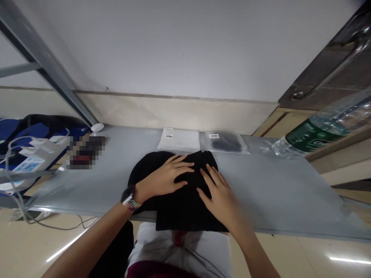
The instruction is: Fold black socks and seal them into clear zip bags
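Forearms [94,239] nearest me reach over the bench [290,193], black cloth [185,212] lying at its front edge. I judge it light, limp, best pinched by corners. Left grip [166,175] and right grip [222,195] rest spread on it, clasping nothing.

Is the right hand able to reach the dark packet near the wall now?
Likely yes: the dark packet lies just beyond the right hand and black cloth, with nothing visible blocking the way.

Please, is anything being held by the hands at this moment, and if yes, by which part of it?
Nothing appears gripped: the left hand and right hand rest with fingers spread on the black cloth.
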Tool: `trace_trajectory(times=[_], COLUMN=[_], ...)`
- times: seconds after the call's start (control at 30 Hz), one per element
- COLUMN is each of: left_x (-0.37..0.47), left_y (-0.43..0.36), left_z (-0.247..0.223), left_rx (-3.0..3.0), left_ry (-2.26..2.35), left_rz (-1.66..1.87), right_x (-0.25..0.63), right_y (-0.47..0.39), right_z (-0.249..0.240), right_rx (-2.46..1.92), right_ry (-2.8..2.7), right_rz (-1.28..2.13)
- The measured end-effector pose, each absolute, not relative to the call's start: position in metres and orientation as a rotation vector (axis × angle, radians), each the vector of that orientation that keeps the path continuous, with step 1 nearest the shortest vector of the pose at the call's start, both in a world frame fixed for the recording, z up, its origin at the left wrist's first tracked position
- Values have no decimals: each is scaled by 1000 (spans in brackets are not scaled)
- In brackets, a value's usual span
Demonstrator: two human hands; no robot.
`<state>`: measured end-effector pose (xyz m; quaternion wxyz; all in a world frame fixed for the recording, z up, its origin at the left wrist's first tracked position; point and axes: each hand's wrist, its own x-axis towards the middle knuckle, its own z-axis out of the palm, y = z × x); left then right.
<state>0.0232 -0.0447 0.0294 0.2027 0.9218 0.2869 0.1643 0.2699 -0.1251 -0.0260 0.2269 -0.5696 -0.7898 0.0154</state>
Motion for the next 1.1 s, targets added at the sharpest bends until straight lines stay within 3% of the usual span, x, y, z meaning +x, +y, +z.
trace_trajectory(times=[0.27, 0.57, 0.83, 1.1], left_x=[12, 29, 37, 51], left_y=[-51, -55, -31, -14], left_z=[21, 28, 32, 51], left_rx=[2672, 2656, 2213, 1782], left_ry=[868, 912, 846, 1058], left_rz=[326, 566, 839, 1117], right_x=[285, 297, 299, 271], right_y=[-116, -93, -48, -33], right_z=[-30, -2, 34, 40], right_rx=[-1559, -1369, -1268, -883], right_ry=[-2193, -2133, -1709, -701], right_rz=[71, 100, 945, 1825])
